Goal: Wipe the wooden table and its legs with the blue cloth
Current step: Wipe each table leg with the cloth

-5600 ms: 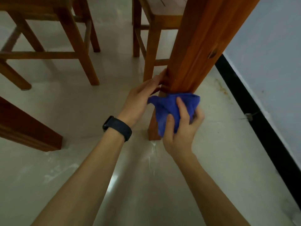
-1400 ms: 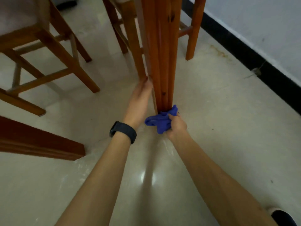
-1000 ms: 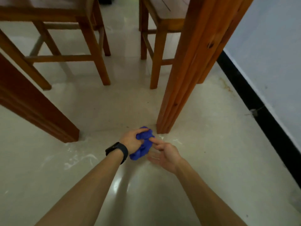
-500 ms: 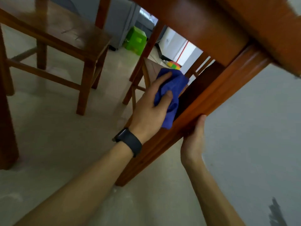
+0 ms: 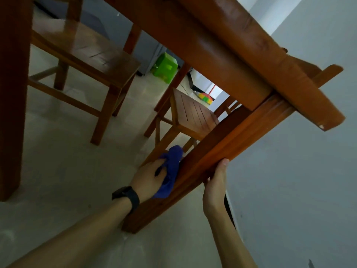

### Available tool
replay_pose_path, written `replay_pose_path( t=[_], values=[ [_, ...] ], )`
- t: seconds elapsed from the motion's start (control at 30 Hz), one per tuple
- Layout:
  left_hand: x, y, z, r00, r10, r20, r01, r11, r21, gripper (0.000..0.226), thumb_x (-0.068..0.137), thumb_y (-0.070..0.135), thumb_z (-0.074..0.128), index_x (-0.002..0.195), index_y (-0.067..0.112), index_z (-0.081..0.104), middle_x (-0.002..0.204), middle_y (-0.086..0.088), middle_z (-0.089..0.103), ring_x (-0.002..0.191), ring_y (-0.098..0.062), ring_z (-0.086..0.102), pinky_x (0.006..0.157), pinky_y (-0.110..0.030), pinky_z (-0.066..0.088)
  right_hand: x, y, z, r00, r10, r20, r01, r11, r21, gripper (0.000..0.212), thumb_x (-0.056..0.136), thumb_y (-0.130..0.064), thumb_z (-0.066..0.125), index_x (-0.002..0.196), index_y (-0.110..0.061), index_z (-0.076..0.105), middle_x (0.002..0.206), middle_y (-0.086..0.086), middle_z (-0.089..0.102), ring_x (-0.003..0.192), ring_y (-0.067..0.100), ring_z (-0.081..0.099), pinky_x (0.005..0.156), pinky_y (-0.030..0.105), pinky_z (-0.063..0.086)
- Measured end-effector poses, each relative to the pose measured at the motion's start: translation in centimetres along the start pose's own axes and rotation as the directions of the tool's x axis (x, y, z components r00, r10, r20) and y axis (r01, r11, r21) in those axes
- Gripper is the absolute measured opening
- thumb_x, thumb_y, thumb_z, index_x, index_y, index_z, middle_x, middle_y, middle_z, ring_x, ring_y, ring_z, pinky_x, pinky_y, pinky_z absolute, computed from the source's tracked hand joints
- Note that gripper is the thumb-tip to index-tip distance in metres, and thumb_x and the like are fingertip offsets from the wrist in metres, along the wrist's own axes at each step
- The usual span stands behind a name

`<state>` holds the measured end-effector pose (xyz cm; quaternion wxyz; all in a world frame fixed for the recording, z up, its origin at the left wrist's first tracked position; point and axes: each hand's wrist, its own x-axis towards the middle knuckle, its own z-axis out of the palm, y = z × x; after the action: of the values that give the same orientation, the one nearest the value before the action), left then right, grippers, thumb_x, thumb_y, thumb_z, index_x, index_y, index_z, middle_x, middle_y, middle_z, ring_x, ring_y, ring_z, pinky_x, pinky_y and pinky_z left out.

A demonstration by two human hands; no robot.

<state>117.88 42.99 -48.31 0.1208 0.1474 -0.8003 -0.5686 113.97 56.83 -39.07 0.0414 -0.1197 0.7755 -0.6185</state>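
Observation:
I look up from low beside the wooden table (image 5: 222, 55); its edge and apron run across the top of the view. One table leg (image 5: 222, 151) slants down to the floor at the centre. My left hand (image 5: 148, 178), with a black watch on the wrist, grips the blue cloth (image 5: 171, 169) and presses it against the leg's left face, low down. My right hand (image 5: 215, 182) holds the leg's right edge, thumb up along the wood. Its fingers are hidden behind the leg.
Two wooden chairs (image 5: 83, 55) (image 5: 191, 117) stand under the table beyond the leg. Another table leg (image 5: 11, 93) fills the left edge. A pale wall (image 5: 289, 180) is close on the right. A green box (image 5: 164, 67) sits far back on the tiled floor (image 5: 67, 161).
The cloth passed from my right hand to my left about a second ago. Since half a second ago my left hand has slid the cloth down the leg. My right hand stays on the leg.

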Motion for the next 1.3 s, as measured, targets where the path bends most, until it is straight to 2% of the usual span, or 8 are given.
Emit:
replay_pose_path(
  t=[0.17, 0.33, 0.43, 0.6, 0.87, 1.03, 1.17, 1.3],
  values=[
    [1.3, 9.5, -1.4, 0.947, 0.271, -0.171, -0.317, 0.871, -0.375, 0.033, 0.104, 0.033, 0.038, 0.134, 0.046, 0.044, 0.119, 0.017, 0.051, 0.102, -0.001, 0.056, 0.091, -0.028, 0.050, 0.4, 0.3, -0.2, 0.997, -0.073, 0.039, 0.073, 0.997, 0.004, 0.074, 0.088, -0.069, 0.017, 0.153, -0.036, 0.015, 0.153, -0.012, 0.035, 0.137, 0.011, 0.037, 0.115, 0.040, 0.029],
    [1.1, 14.0, -1.2, 0.863, 0.452, -0.226, -0.505, 0.795, -0.335, 0.041, 0.106, 0.030, 0.037, 0.146, 0.034, 0.040, 0.140, 0.010, 0.045, 0.108, 0.005, 0.045, 0.080, -0.003, 0.038, 0.5, 0.4, -0.4, 0.994, -0.099, 0.041, 0.100, 0.995, -0.014, 0.070, 0.086, -0.069, 0.016, 0.150, -0.040, 0.019, 0.119, -0.036, 0.042, 0.109, -0.009, 0.044, 0.103, 0.029, 0.033],
    [1.7, 13.5, -1.0, 0.825, 0.435, -0.360, -0.561, 0.705, -0.434, 0.055, 0.102, 0.022, 0.048, 0.152, 0.026, 0.026, 0.128, 0.023, 0.046, 0.097, 0.012, 0.053, 0.078, -0.005, 0.047, 0.8, 0.8, -0.5, 0.996, -0.087, 0.035, 0.087, 0.996, 0.017, 0.075, 0.085, -0.069, 0.017, 0.153, -0.036, 0.016, 0.123, -0.032, 0.038, 0.118, -0.002, 0.036, 0.101, 0.029, 0.032],
    [2.5, 14.8, 0.4, 0.730, 0.514, -0.451, -0.665, 0.685, -0.296, 0.034, 0.101, 0.022, 0.050, 0.133, 0.008, 0.053, 0.098, -0.001, 0.063, 0.080, -0.005, 0.060, 0.070, -0.014, 0.049, 2.1, 2.3, -0.4, 0.986, -0.161, -0.033, 0.160, 0.987, -0.016, 0.060, 0.088, -0.071, 0.016, 0.142, -0.049, 0.027, 0.117, -0.042, 0.047, 0.105, -0.021, 0.049, 0.092, 0.015, 0.038],
    [2.2, 7.0, 2.7, 0.779, 0.545, -0.308, -0.593, 0.801, -0.082, 0.045, 0.102, 0.040, 0.035, 0.146, 0.032, 0.035, 0.139, -0.004, 0.046, 0.114, -0.012, 0.053, 0.091, -0.023, 0.048, 1.9, 3.5, 0.4, 0.966, -0.238, -0.098, 0.239, 0.971, 0.004, 0.062, 0.096, -0.059, 0.014, 0.147, -0.029, 0.033, 0.130, -0.026, 0.053, 0.115, -0.009, 0.054, 0.089, 0.009, 0.046],
    [-0.1, -5.1, 3.8, 0.985, 0.175, -0.003, -0.174, 0.983, 0.057, 0.039, 0.105, 0.036, 0.034, 0.138, 0.055, 0.024, 0.143, 0.007, 0.040, 0.116, -0.012, 0.051, 0.087, -0.018, 0.041, 1.3, 5.8, 1.0, 0.982, -0.177, -0.071, 0.172, 0.983, -0.065, 0.073, 0.089, -0.073, 0.015, 0.153, -0.037, 0.010, 0.137, -0.032, 0.033, 0.113, -0.021, 0.040, 0.102, 0.015, 0.035],
    [0.9, -4.8, 1.5, 0.971, 0.025, -0.237, -0.082, 0.969, -0.234, 0.033, 0.104, 0.038, 0.037, 0.135, 0.049, 0.035, 0.132, 0.013, 0.049, 0.109, -0.003, 0.056, 0.073, -0.010, 0.042, 0.3, 8.4, 2.2, 0.976, -0.192, -0.099, 0.183, 0.979, -0.091, 0.059, 0.097, -0.054, 0.017, 0.152, -0.037, 0.004, 0.123, -0.047, 0.026, 0.100, -0.038, 0.035, 0.084, -0.006, 0.033],
    [0.2, -1.8, 5.1, 0.917, 0.256, -0.306, -0.315, 0.935, -0.164, 0.036, 0.104, 0.043, 0.030, 0.138, 0.053, 0.026, 0.135, 0.007, 0.049, 0.110, -0.004, 0.054, 0.088, -0.014, 0.044, -0.7, 10.7, 2.8, 0.976, -0.194, -0.099, 0.187, 0.980, -0.072, 0.047, 0.100, -0.058, 0.023, 0.145, -0.059, 0.011, 0.139, -0.041, 0.034, 0.125, -0.017, 0.040, 0.110, 0.033, 0.041]
  ],
)
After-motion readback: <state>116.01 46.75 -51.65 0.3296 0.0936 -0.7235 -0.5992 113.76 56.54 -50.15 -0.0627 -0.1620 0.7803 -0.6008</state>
